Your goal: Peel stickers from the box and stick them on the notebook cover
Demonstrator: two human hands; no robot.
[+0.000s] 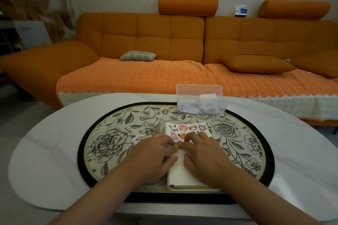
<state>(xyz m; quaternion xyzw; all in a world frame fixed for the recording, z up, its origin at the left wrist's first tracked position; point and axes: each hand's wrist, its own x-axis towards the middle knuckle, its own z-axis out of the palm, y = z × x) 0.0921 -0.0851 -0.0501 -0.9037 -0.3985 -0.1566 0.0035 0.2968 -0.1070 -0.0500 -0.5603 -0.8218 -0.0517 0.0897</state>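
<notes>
- Orange sofa (146, 42) cushions run along the wall behind, and in front stands a pale oval table (45, 133) with a flowered mat (109, 133) edged in black.
- Left of centre on the mat lies a loose sticker (136, 139), just beside the knuckles of the left hand (155, 150). I'd say a forearm sweeping back could drag it across the mat.
- That left hand has its fingers curled and pinches a small sticker (176, 145) low over the cover, with the thumb lying flat on the cover.
- The notebook (182, 175) lies closed in the middle of the mat. A row of stuck stickers (182, 128) covers its far end, while the near half is bare, which leaves good room to work.
- The right hand (203, 151) meets the left at the same sticker, fingertips curled down onto it. Whether it pinches or only presses I cannot tell.
- With both hands crowded over one small piece, it could fold on itself. It could also land crooked or overlap the ones just beyond it if the glue grabs before it is squared.
- Right of centre, the clear box (199, 91) sits on the far rim of the mat, well apart from the hands. It is near the table's far edge, so a hasty reach might nudge it toward the sofa.
</notes>
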